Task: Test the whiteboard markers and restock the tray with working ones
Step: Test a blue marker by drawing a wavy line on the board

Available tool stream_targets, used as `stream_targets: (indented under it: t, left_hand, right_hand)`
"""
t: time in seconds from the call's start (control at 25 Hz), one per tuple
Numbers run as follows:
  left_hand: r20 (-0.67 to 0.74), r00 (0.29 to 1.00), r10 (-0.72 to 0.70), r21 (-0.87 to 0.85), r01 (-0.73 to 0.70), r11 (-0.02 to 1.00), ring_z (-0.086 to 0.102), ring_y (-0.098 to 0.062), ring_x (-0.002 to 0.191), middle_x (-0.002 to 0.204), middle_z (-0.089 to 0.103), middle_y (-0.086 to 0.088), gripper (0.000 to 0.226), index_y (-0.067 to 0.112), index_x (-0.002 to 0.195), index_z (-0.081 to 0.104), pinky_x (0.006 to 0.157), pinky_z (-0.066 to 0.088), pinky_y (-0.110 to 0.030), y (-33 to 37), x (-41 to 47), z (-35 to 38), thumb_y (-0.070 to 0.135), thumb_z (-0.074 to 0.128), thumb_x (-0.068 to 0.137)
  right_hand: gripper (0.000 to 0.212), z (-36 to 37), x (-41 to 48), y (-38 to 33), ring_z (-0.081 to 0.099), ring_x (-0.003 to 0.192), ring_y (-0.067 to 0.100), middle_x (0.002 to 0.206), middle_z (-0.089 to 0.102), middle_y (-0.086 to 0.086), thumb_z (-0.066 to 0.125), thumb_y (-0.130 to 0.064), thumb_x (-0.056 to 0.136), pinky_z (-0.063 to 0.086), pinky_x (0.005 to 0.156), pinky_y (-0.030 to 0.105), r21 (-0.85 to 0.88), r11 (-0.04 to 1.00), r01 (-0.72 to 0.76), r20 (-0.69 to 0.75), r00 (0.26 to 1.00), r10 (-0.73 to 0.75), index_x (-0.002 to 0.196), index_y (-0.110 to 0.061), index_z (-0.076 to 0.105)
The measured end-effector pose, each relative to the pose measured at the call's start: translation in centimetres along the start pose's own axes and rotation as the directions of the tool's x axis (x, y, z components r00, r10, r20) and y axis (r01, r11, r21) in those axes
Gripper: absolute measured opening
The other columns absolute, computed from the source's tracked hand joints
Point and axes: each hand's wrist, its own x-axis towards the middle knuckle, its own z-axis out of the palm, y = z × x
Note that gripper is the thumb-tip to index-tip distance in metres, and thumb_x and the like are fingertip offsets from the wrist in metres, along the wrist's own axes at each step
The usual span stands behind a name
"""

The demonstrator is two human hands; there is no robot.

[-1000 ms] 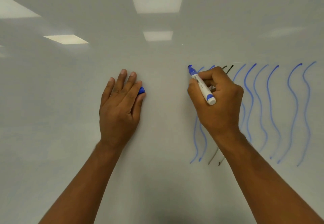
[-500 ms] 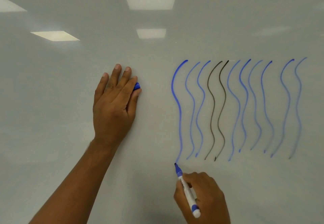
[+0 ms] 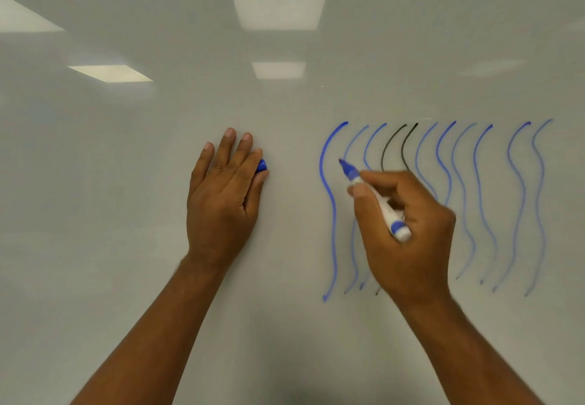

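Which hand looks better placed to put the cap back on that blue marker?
The left hand: it holds the blue cap flat against the whiteboard, beside the right hand gripping the uncapped marker.

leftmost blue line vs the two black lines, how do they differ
The leftmost blue line is blue and bold; the black lines are dark and thinner. The blue line shows in full, top to bottom, clear of the right hand; the black lines are mostly hidden behind that hand, only their tops and a bottom tip showing. Both are wavy vertical strokes on the whiteboard, starting at about the same height.
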Motion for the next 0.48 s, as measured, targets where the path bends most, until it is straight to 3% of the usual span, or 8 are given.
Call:
stream_targets:
  t: [0.12,0.24,0.48]
  left_hand:
    - [0.019,1.000,-0.007,-0.002,0.007,1.000,0.048,-0.032,0.149,0.152,0.057,-0.013,0.040,0.002,0.144,0.061,0.125,0.036,-0.052,0.1,0.0,0.0,0.023,0.062,0.109]
    - [0.028,1.000,-0.006,-0.003,0.007,1.000,0.048,-0.032,0.148,0.152,0.056,-0.013,0.042,0.002,0.145,0.060,0.125,0.037,-0.053,0.0,0.0,-0.1,0.023,0.063,0.109]
    - [0.019,1.000,0.004,-0.013,-0.003,1.000,0.048,-0.032,0.148,0.152,0.057,-0.015,0.042,0.001,0.144,0.060,0.125,0.037,-0.052,0.1,0.0,-0.1,0.025,0.059,0.111]
  right_hand:
    - [0.007,1.8,3.5,-0.4,0.062,0.064,0.009,0.074,0.066,-0.010,0.072,-0.020,0.087,0.047,0.054,0.025,-0.070,0.996,0.055,0.007,0.998,-0.055,0.089,-0.014,0.068]
    - [0.009,3.3,4.4,-0.5,0.063,0.066,0.018,0.073,0.067,-0.001,0.069,-0.022,0.088,0.051,0.056,0.039,-0.161,0.983,0.086,0.076,0.994,-0.075,0.088,-0.013,0.068]
    - [0.013,3.1,-1.4,0.8,0.050,0.057,0.027,0.057,0.051,0.002,0.064,-0.018,0.084,0.041,0.059,0.045,-0.416,0.856,0.306,0.209,0.949,-0.237,0.072,-0.015,0.063]
